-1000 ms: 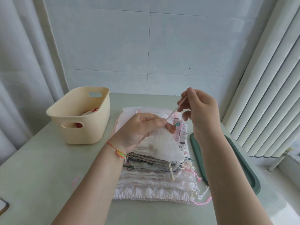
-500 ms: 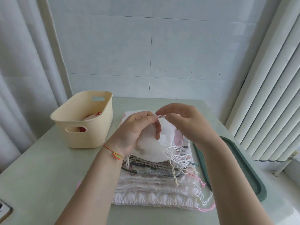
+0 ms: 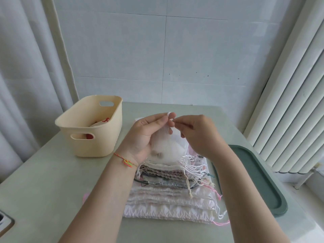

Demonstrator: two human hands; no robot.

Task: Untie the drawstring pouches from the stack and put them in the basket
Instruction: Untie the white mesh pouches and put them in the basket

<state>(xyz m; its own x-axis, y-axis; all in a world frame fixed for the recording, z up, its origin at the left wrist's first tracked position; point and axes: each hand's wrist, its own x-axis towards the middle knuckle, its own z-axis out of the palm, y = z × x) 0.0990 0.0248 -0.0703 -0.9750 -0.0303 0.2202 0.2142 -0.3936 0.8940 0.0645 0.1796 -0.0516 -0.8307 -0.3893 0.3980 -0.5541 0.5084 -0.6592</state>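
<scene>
Nearest the camera lies the stack [image 3: 168,195] of flat pouches on the pale green tabletop [image 3: 52,186], their gathered, ruffled mouths facing the person: white quilted cloth at the bottom, grey and patterned layers above, with thin white, pink and dark cords trailing off the right edge.

Just above the stack's far half, both hands work on 1 pouch [image 3: 166,148], a sheer white gauzy bag with something small and dark showing through near its lower end. The left hand [image 3: 149,135], a bright thread bracelet at its wrist, cups the pouch in its palm and pinches its neck between thumb and fingertips. The right hand [image 3: 196,135] has fingers curled, pinching the white cord [image 3: 169,115] that loops up at the neck. The pouch's long axis runs from the palm up and away to that neck, so the knot sits between the 2 hands at their fingertips. It seems the cord is not yet loosened.

The basket [image 3: 91,137], smooth cream plastic with rounded corners and cut-out handles, stands to the left, nearer the left hand, which looks best placed to drop the pouch in. Something white and red already lies inside. A dark green tray [image 3: 259,179] lies at the right, by the ribbed white blinds.
</scene>
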